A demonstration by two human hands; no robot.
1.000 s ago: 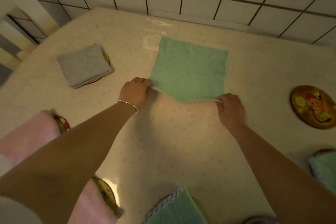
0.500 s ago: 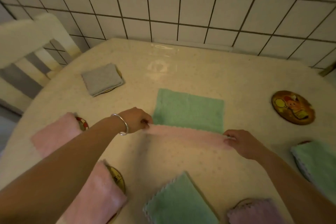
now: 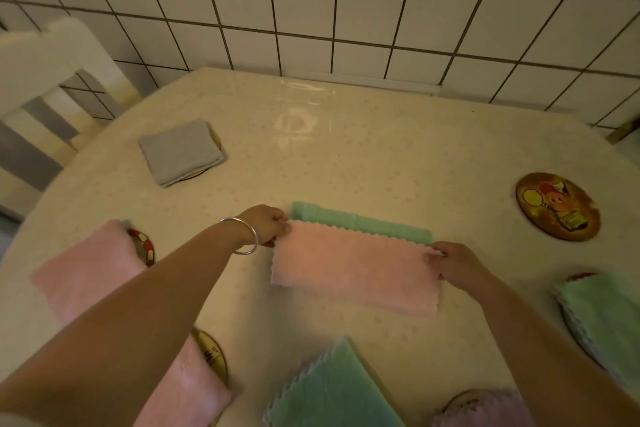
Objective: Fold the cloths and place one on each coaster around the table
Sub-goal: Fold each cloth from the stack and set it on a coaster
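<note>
Left hand pinched shut on the upper left corner of the cloth, silver bangle at the wrist. Right hand pinched on the upper right corner. Cloth at mid-frame, pink face up, green strip showing along the far edge, long axis running left to right across the frame, dipping slightly to the right. Beneath, a cream table; white tiled wall across the top. Bare round coaster at right; folded grey cloth on another, upper left.
</note>
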